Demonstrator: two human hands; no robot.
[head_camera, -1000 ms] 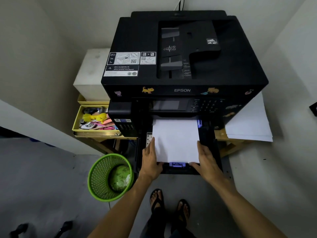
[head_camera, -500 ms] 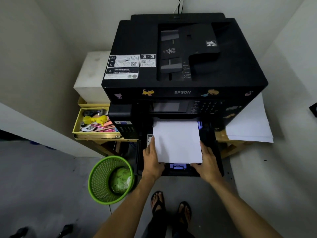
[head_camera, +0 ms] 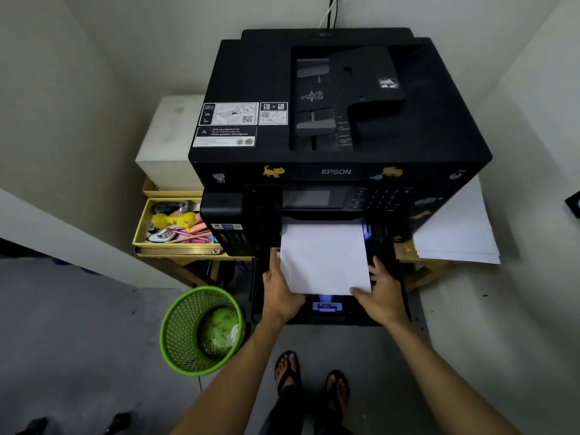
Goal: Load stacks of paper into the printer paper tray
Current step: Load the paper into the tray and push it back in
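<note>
Since a second ago the paper stack (head_camera: 323, 257) has skewed slightly in the paper tray (head_camera: 387, 252) below the printer (head_camera: 339, 171). It looks light, floppy and slippery, best squared by its side edges. The left hand (head_camera: 281, 285) and right hand (head_camera: 381, 290) lie flat-fingered against those edges.

Dim, flat indoor light from above leaves the black printer (head_camera: 339, 120) nearly detailless and the floor corners in shadow, while wide-angle distortion bends the walls at the softly blurred edges.
</note>
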